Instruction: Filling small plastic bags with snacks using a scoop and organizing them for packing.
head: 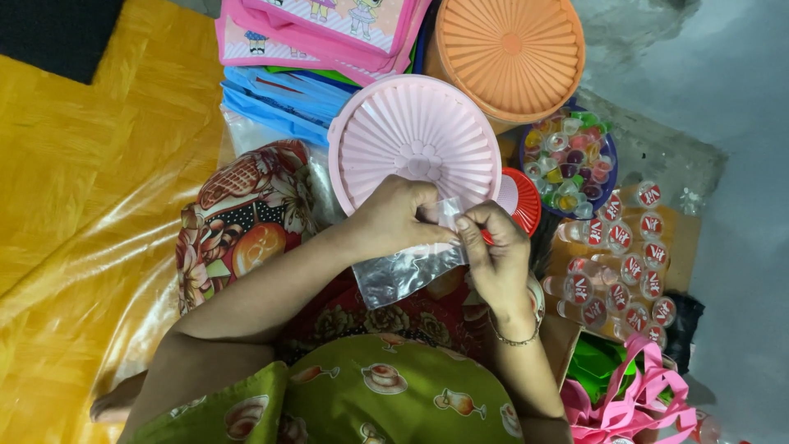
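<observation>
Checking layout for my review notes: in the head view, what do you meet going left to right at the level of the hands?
Yellow plastic sheet → floral cloth → left hand → clear plastic bag → right hand → small bottles with red caps → grey floor.

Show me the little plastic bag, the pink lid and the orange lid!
clear plastic bag (404, 275), head view, middle of its crinkled lower part.
pink lid (413, 140), head view, ribbed top near its centre.
orange lid (511, 45), head view, centre of its ribbed top.

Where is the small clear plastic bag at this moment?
In the head view, the clear plastic bag is near the middle, held at its top edge between the left hand and the right hand, just below the pink ribbed lid.
</observation>
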